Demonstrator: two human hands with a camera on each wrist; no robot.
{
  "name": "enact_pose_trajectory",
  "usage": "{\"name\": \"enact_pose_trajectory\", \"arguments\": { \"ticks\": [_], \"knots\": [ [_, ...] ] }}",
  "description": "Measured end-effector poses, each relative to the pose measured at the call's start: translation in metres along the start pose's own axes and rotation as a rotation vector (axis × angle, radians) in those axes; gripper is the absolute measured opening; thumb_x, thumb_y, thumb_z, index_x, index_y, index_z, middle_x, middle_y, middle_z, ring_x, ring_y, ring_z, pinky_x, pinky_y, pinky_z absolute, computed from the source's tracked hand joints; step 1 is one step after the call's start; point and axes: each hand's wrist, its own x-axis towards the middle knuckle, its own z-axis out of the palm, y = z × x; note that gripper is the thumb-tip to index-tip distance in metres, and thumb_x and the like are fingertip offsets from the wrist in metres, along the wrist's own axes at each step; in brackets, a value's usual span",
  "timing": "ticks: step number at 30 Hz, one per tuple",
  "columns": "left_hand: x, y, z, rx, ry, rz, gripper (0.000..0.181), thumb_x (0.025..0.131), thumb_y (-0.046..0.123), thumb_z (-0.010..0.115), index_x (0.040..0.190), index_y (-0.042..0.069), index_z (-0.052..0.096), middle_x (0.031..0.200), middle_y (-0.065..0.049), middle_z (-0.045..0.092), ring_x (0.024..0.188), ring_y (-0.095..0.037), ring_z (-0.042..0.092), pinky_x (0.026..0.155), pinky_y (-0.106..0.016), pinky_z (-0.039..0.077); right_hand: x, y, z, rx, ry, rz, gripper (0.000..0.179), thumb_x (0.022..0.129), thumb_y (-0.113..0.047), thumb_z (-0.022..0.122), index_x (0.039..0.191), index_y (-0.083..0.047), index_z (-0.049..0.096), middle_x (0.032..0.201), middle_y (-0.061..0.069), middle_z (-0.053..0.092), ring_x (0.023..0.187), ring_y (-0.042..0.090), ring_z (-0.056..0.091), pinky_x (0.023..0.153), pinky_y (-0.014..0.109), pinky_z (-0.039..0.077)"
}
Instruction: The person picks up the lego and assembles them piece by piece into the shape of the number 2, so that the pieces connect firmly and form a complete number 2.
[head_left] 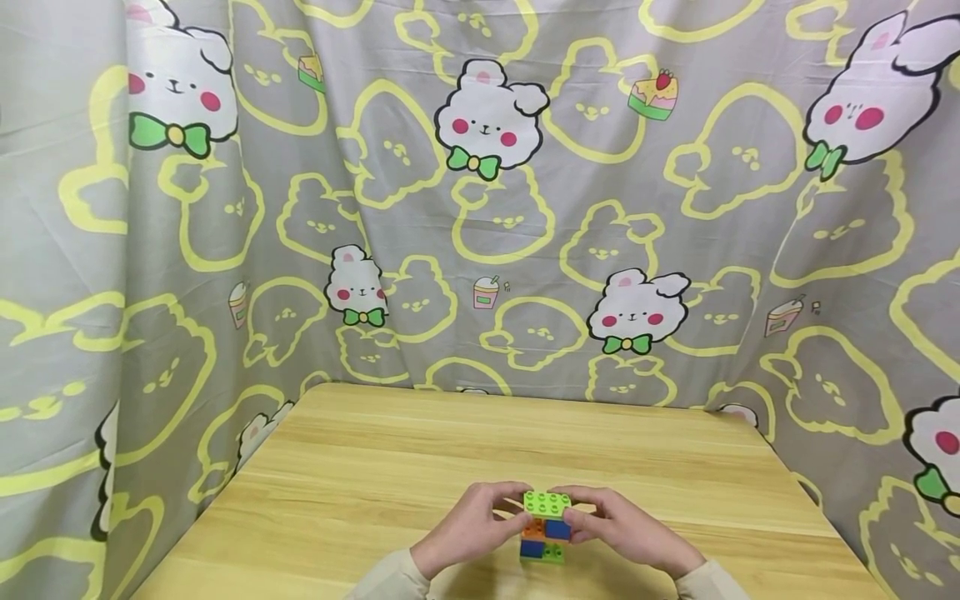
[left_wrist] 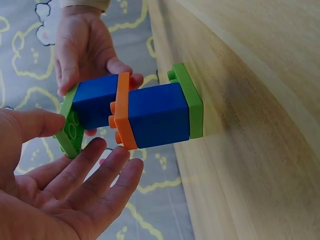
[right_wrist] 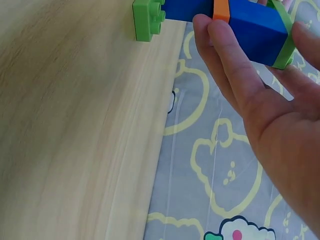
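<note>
A small stack of toy building bricks stands on the table. Its bottom is a green plate brick (left_wrist: pixel 195 107), with a blue brick (left_wrist: pixel 159 115) on one half. Above lies an orange plate brick (left_wrist: pixel 122 112), then a second blue brick (left_wrist: pixel 97 100) offset to the other half. A light green plate brick (head_left: pixel 547 503) with studs tops it. My left hand (head_left: pixel 472 527) pinches one end of this top plate between thumb and finger, its other fingers spread beside the stack. From the opposite side my right hand (head_left: pixel 626 525) pinches the top plate's other end.
The stack stands on a wooden table (head_left: pixel 480 442), toward its near edge. A grey patterned cloth (head_left: pixel 510 217) with rabbit faces hangs behind the table and along both sides. Long light sleeves (head_left: pixel 393 577) cover the forearms.
</note>
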Motion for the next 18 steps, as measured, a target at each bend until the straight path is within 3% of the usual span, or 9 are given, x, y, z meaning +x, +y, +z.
{"name": "enact_pose_trajectory", "arguments": {
  "ticks": [9,18],
  "knots": [
    [0.0018,-0.0002,-0.0002,-0.013,-0.006,-0.016,0.032,0.096,0.020,0.072,0.125,0.007,0.071,0.118,-0.004,0.074,0.097,-0.011,0.072,0.078,-0.019,0.056,-0.0003,0.0014,-0.0005,0.014,0.005,0.016,0.046,0.109,-0.026,0.050,0.150,-0.005,0.049,0.144,0.027,0.053,0.105,0.036,0.071,0.088,0.045,0.060],
    [0.0016,-0.0014,-0.0007,-0.009,-0.011,-0.013,0.030,0.097,0.021,0.071,0.124,0.008,0.071,0.117,-0.002,0.074,0.097,-0.010,0.072,0.079,-0.020,0.057,0.0003,-0.0007,-0.0002,0.015,-0.003,0.018,0.046,0.110,-0.026,0.050,0.150,-0.004,0.049,0.144,0.026,0.053,0.110,0.031,0.070,0.089,0.044,0.059]
  ]
}}
